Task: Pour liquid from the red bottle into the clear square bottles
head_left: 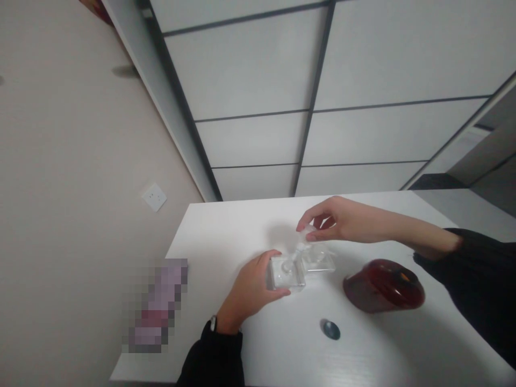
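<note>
On the white table [226, 242], my left hand [252, 285] is wrapped round the left side of a clear square container [288, 272] with a round knob-like part in its middle. A second clear square container [319, 259] touches its right side. Above that one, my right hand [332, 220] pinches a small translucent piece [307, 235] between thumb and fingers; its exact shape is blurred. Right of the containers lies a dark red, glossy rounded object [382, 286]. A small dark round disc [331, 329] rests nearer the front.
A pixelated pinkish object [159, 303] lies at the table's left edge beside the wall. White panelled doors [258, 70] with dark frames rise behind the table. A wall socket [154, 197] is on the left wall.
</note>
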`<state>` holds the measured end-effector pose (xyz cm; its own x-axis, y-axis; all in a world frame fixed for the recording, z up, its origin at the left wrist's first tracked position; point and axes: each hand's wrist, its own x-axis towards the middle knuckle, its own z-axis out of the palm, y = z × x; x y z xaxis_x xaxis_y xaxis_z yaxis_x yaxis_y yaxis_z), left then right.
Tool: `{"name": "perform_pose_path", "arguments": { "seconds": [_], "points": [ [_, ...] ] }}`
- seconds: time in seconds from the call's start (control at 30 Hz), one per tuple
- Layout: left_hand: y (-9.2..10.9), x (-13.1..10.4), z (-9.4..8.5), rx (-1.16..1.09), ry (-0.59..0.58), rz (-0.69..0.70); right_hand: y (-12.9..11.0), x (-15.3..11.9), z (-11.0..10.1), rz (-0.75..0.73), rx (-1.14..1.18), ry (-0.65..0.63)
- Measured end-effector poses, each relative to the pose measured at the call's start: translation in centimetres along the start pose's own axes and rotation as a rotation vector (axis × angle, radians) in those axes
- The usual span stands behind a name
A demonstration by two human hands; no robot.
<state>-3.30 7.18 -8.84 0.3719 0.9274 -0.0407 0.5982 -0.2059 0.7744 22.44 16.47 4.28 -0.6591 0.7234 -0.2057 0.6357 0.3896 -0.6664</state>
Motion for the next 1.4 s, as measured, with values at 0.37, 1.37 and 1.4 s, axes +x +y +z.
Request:
{"name": "perform_pose_path", "arguments": {
  "seconds": [0.37,1.37,1.4],
  "points": [
    [0.1,-0.2,-0.1,-0.011,-0.029,-0.039,9.6,8.5,-1.2,0.033,0.255,-0.133],
    [-0.5,-1.1,-0.6,0.135,-0.021,0.025,9.5,8.3,0.5,-0.230,0.121,-0.049],
    [0.1,-0.9,-0.7,0.166,0.009,0.066,8.1,7.0,0.1,-0.240,0.028,-0.070]
  ]
}}
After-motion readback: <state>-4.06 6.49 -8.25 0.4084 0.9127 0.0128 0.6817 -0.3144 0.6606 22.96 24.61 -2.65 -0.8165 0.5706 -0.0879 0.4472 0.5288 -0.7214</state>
